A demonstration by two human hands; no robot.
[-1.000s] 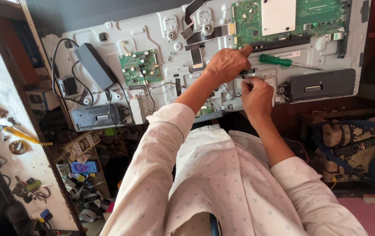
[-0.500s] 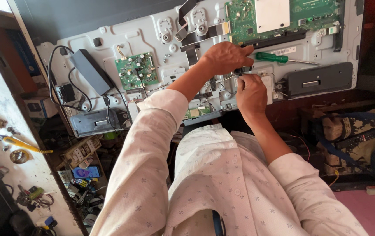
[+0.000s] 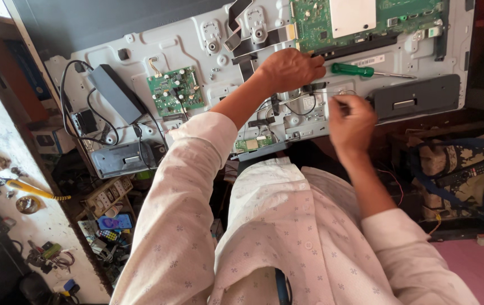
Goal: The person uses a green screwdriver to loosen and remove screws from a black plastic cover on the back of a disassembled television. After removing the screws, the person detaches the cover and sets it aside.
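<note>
A TV back panel (image 3: pixel 197 39) of grey metal lies open in front of me. My left hand (image 3: pixel 290 70) rests on it with fingers curled, knuckles up, just left of a green-handled screwdriver (image 3: pixel 355 70) that lies on the panel. What its fingertips press is hidden. My right hand (image 3: pixel 352 121) hovers blurred at the panel's near edge, fingers pinched together on what looks like a thin wire (image 3: pixel 341 93) leading to the cables (image 3: pixel 287 104) between both hands. A large green main board (image 3: pixel 315 25) sits above my left hand.
A small green circuit board (image 3: pixel 175 90) and a grey power brick (image 3: pixel 115 93) with black cords sit at the left. A black speaker bar (image 3: pixel 417 97) is at the right. A power strip (image 3: pixel 106 195), a yellow tool (image 3: pixel 33 190) and clutter lie lower left. A remote (image 3: pixel 468 172) rests on bags.
My right hand has pulled back from the panel toward me and to the right. My left hand stays by the screwdriver handle. The view has tilted slightly.
</note>
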